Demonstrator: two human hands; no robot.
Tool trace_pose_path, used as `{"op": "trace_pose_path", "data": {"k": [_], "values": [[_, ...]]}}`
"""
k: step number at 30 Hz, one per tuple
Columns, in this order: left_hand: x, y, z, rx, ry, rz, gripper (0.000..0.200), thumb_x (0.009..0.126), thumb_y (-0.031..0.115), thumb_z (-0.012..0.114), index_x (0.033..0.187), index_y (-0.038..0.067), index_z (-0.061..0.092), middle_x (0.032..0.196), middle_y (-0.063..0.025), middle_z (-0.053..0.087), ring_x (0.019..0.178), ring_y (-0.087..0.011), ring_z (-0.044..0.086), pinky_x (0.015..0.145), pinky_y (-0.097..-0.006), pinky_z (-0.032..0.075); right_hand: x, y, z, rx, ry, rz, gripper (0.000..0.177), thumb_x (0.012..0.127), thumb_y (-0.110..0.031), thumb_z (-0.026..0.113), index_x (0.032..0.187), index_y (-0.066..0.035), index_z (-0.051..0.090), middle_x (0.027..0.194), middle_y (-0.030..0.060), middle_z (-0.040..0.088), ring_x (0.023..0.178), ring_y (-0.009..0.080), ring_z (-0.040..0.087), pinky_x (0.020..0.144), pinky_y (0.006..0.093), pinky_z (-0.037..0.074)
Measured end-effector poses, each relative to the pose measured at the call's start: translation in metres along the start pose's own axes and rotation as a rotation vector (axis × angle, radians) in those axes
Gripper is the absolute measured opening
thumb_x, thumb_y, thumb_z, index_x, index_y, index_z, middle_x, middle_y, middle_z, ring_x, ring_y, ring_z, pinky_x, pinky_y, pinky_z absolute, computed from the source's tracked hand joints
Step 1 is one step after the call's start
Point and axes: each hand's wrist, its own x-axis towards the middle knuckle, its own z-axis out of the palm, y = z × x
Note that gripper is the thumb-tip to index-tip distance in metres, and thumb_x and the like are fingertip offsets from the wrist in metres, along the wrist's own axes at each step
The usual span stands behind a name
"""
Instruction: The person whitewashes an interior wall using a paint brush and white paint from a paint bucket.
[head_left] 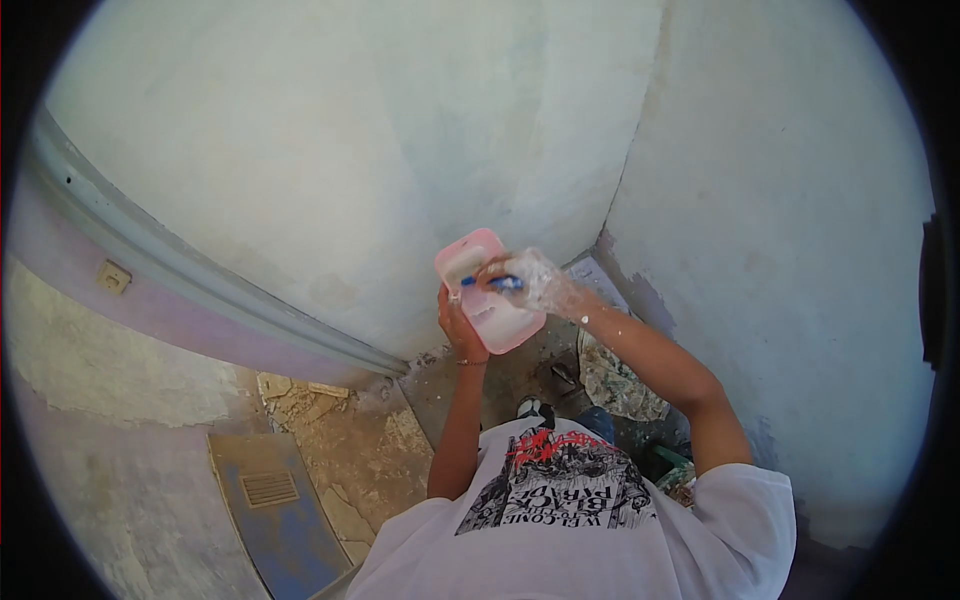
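A pink plastic container (508, 334) with white stuff inside is held up in front of the wall by my left hand (460, 326), whose fingers wrap its left side. Over the container's opening, my right hand (530, 282) closes on a small blue-handled tool (508, 283); I cannot tell which kind of tool it is. White smears cover much of that hand and its wrist.
Ahead stands a pale wall (330, 180), meeting the right wall (780, 220) in a corner. A grey frame (230, 285) runs along the left. A blue-grey vented panel (280, 510) leans lower left. A white-splattered sack (615, 380) lies on the dirty floor beside my feet.
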Motion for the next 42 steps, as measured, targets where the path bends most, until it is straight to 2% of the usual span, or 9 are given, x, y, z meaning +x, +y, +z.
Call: {"op": "trace_pose_path", "data": {"k": [2, 8, 10, 13, 18, 27, 33, 35, 42], "values": [[0.005, -0.005, -0.011, -0.199, -0.042, -0.074, 0.052, 0.103, 0.027, 0.049, 0.145, -0.005, 0.047, 0.129, -0.0163, 0.062, 0.111, -0.0247, 0.065, 0.096, -0.038, 0.054, -0.013, -0.007, 0.005, 0.051, -0.09, 0.017, 0.015, 0.082, 0.0, 0.073, 0.097, -0.002, 0.073, 0.102, 0.012, 0.076, 0.091, 0.0316, 0.074, 0.083, 0.0388, 0.06], [0.002, 0.004, -0.02, -0.023, 0.065, -0.075, 0.05, 0.103, 0.024, 0.048, 0.143, -0.006, 0.048, 0.129, -0.0166, 0.061, 0.113, -0.0252, 0.065, 0.096, -0.038, 0.054, -0.023, -0.032, -0.007, 0.104, -0.314, 0.031, 0.014, 0.082, -0.002, 0.073, 0.096, -0.003, 0.074, 0.1, 0.0106, 0.076, 0.088, 0.0324, 0.073, 0.079, 0.0373, 0.059], [0.005, -0.003, -0.021, -0.015, 0.033, -0.045, 0.049, 0.103, 0.024, 0.049, 0.142, -0.007, 0.049, 0.128, -0.0166, 0.062, 0.113, -0.0247, 0.065, 0.095, -0.0375, 0.054, -0.005, -0.041, -0.026, 0.16, -0.341, 0.223, 0.016, 0.081, -0.002, 0.073, 0.097, -0.004, 0.075, 0.1, 0.011, 0.076, 0.087, 0.033, 0.072, 0.077, 0.0373, 0.059], [0.0, 0.0, -0.011, 0.002, -0.001, -0.031, 0.048, 0.103, 0.022, 0.05, 0.141, -0.008, 0.05, 0.127, -0.0165, 0.062, 0.111, -0.0233, 0.064, 0.095, -0.0365, 0.053, 0.013, -0.013, -0.022, 0.081, -0.12, 0.066, 0.018, 0.081, -0.003, 0.074, 0.099, -0.004, 0.075, 0.098, 0.0111, 0.076, 0.085, 0.0313, 0.073, 0.074, 0.0374, 0.058], [0.007, -0.003, -0.015, -0.084, 0.029, -0.087, 0.046, 0.102, 0.02, 0.052, 0.139, -0.008, 0.051, 0.123, -0.0157, 0.064, 0.108, -0.021, 0.064, 0.094, -0.0355, 0.053, 0.002, 0.002, -0.016, 0.005, -0.148, -0.003, 0.023, 0.076, 0.002, 0.066, 0.096, -0.004, 0.075, 0.091, 0.0148, 0.075, 0.076, 0.0334, 0.07, 0.07, 0.0402, 0.057], [0.01, -0.012, -0.031, 0.218, 0.077, -0.041, 0.044, 0.103, 0.026, 0.051, 0.13, -0.008, 0.057, 0.116, -0.0115, 0.065, 0.108, -0.0208, 0.064, 0.094, -0.035, 0.052, -0.027, -0.014, -0.008, 0.135, -0.325, 0.342, 0.011, 0.083, -0.005, 0.075, 0.094, -0.004, 0.076, 0.08, 0.0079, 0.074, 0.07, 0.0141, 0.065, 0.069, 0.0316, 0.054], [0.015, -0.007, -0.033, 0.087, -0.078, -0.171, 0.044, 0.103, 0.024, 0.052, 0.132, -0.008, 0.057, 0.117, -0.011, 0.066, 0.107, -0.0166, 0.062, 0.094, -0.0335, 0.051, -0.007, -0.013, -0.032, 0.347, -0.255, 0.515, 0.011, 0.086, -0.009, 0.079, 0.095, -0.002, 0.076, 0.083, 0.0027, 0.073, 0.078, 0.011, 0.064, 0.073, 0.0299, 0.053], [0.014, 0.002, -0.025, -0.001, -0.078, -0.368, 0.043, 0.103, 0.024, 0.052, 0.132, -0.007, 0.057, 0.117, -0.0106, 0.065, 0.107, -0.0164, 0.062, 0.094, -0.0337, 0.052, -0.002, -0.01, -0.042, 0.334, -0.308, 0.522, 0.012, 0.086, -0.008, 0.079, 0.096, -0.002, 0.076, 0.083, 0.0026, 0.072, 0.079, 0.0113, 0.065, 0.075, 0.0299, 0.053], [0.024, -0.001, -0.013, 0.04, -0.319, -0.35, 0.042, 0.104, 0.026, 0.051, 0.13, -0.007, 0.058, 0.115, -0.0106, 0.067, 0.106, -0.0161, 0.063, 0.094, -0.0338, 0.052, -0.003, -0.006, -0.039, 0.341, -0.611, 0.438, 0.011, 0.084, -0.006, 0.078, 0.095, -0.003, 0.077, 0.085, 0.0046, 0.075, 0.081, 0.0141, 0.066, 0.075, 0.0331, 0.054]]}}
